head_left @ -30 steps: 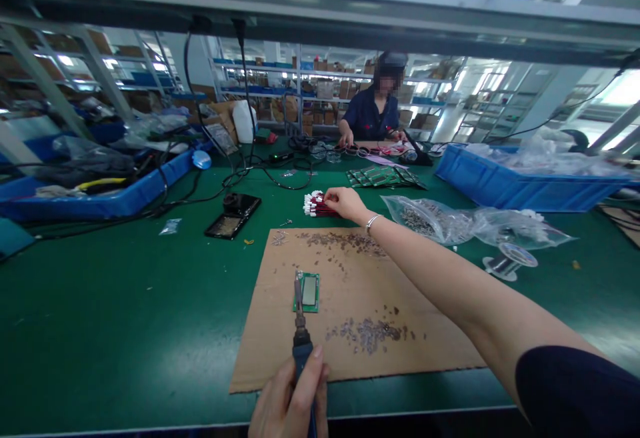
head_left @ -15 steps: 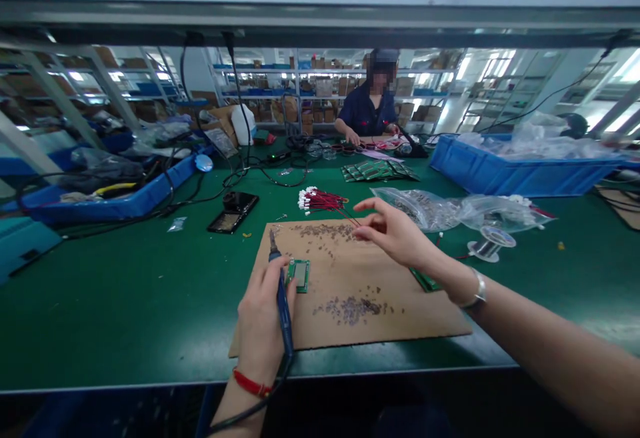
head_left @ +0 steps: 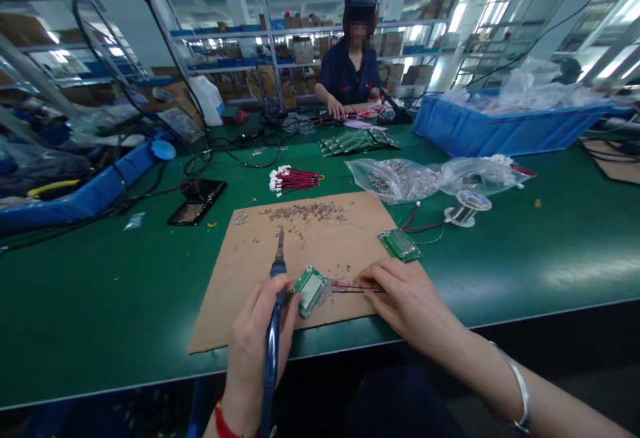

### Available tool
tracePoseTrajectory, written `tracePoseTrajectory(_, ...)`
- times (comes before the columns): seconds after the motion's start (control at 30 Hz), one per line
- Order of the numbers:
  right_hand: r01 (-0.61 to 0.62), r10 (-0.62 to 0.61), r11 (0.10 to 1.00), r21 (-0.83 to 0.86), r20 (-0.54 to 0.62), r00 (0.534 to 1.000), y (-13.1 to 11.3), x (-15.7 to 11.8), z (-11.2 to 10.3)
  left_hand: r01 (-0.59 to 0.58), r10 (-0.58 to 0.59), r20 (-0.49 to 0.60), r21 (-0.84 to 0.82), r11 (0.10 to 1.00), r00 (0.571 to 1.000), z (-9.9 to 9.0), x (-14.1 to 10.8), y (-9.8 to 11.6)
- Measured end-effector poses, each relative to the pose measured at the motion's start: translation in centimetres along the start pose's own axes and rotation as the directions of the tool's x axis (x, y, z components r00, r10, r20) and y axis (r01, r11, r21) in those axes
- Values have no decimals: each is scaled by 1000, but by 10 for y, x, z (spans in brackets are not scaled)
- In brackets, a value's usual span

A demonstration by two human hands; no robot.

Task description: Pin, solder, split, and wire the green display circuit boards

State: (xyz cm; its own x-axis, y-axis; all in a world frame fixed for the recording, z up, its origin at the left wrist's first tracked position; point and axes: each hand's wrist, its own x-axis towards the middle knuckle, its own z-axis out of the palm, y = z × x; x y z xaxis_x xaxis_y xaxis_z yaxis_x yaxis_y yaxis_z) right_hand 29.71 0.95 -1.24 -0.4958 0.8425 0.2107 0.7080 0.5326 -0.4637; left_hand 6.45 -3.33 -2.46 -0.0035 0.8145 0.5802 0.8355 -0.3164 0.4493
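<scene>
Left hand grips the soldering iron, tip raised off the small green circuit board on the cardboard sheet. Right hand pinches red wire at the board's edge; joint apparently not yet soldered.

The lower part of the soldering iron is covered by the left hand, and its cable is cut off at the bottom edge. One edge of the small green board is hidden behind the left fingers. The red wires are partly covered by the right hand. The scattered bits on the cardboard are too small to be identified.
</scene>
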Motion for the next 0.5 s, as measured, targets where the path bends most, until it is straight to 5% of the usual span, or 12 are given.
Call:
tracePoseTrajectory(0.13, 16, -17, 998, 54, 13, 1000, -7, 13, 13, 69, -68, -41, 32, 997, 997, -1, -2, 3)
tracePoseTrajectory(0.3, 61, -63, 997, -45, -27, 998, -8, 17, 27, 95, -95, 64, 18, 995, 993, 1, -3, 7)
tracePoseTrajectory(0.5, 62, -65, 997, -49, -49, 997, -6, 16, 27, 73, -73, -32, 6, 997, 997, 7, -9, 5)
